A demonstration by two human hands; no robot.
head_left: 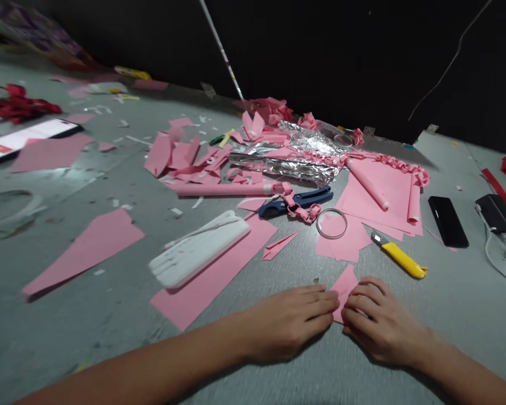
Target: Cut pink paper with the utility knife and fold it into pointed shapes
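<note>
A small piece of pink paper (pixel 344 289) lies on the grey table between my hands, with a crease visible across it. My left hand (pixel 289 320) rests flat, its outstretched fingertips pressing on the paper's left edge. On the opposite side, my right hand (pixel 382 326) has its fingers curled onto the right edge; its thumb is mostly hidden beneath them. Just beyond my right hand is a yellow utility knife (pixel 402 259). Ahead of my hands are a roll of tape (pixel 331 223) on pink scraps and a narrow folded pink piece (pixel 278 247).
A white oblong case (pixel 200 247) sits on a pink sheet (pixel 219 281). Further back are blue-handled scissors (pixel 295 201), a paper chain (pixel 306 214), rolled pink tubes (pixel 223 189) and crumpled foil (pixel 295 160). Phones lie at right (pixel 448 221) and left (pixel 29 138). A black wall (pixel 341 56) rises behind.
</note>
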